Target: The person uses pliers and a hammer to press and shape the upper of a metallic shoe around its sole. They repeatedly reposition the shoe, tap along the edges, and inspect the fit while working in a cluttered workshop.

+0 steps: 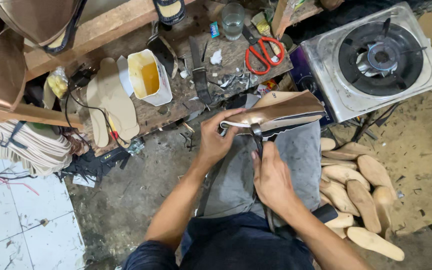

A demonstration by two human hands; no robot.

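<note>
Two hands (215, 141) (272, 177) hold one bronze shoe upper (281, 111)

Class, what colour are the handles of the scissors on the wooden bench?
The scissors have red-orange handles, clearly visible in the head view, lying near the gas stove.

Pretty even light from above, kinda dim and warm, no harsh shadows anywhere. The white tiles (6, 210) at bottom left come out brightest, almost washed out. The stove (376, 60) has a soft sheen on the metal, and the bronze piece (281, 111) catches a bit of glare. Mostly sharp, just some wide-angle stretch and softness at the edges and corners.
</note>
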